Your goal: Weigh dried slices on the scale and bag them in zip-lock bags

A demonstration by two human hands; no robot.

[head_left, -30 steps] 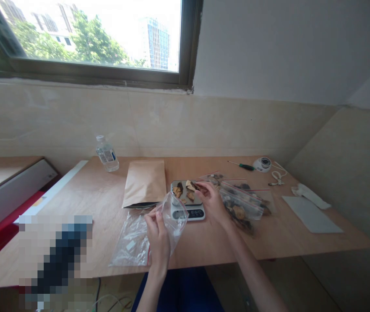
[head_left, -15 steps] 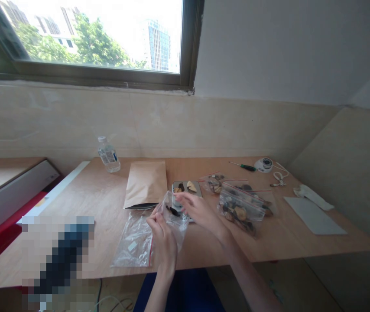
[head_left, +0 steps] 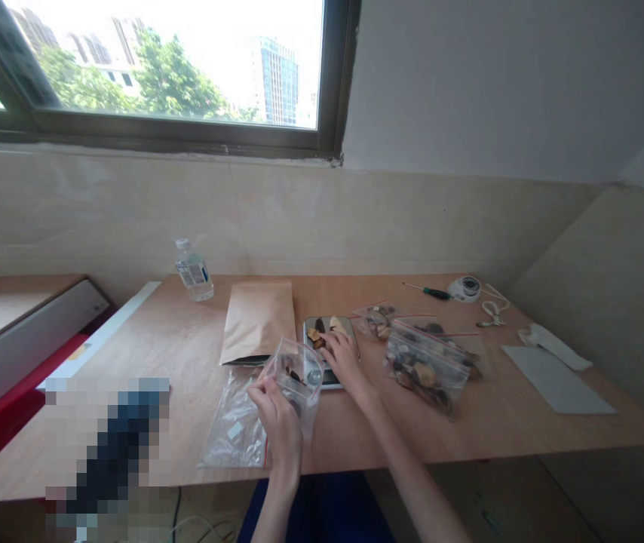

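Bags [head_left: 427, 367] number four, one in left hand [head_left: 280, 422], right hand [head_left: 345, 362] on scale [head_left: 330, 385]

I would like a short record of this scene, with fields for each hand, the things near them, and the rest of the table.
Left hand: holds up a clear zip bag with dark pieces inside.
Right hand: fingers over dried brown pieces on a digital scale.
Things: kraft envelope; flat plastic bag; two filled zip bags.
Rest: wooden table; water bottle; screwdriver; white cabled device; grey sheet; white cloth.
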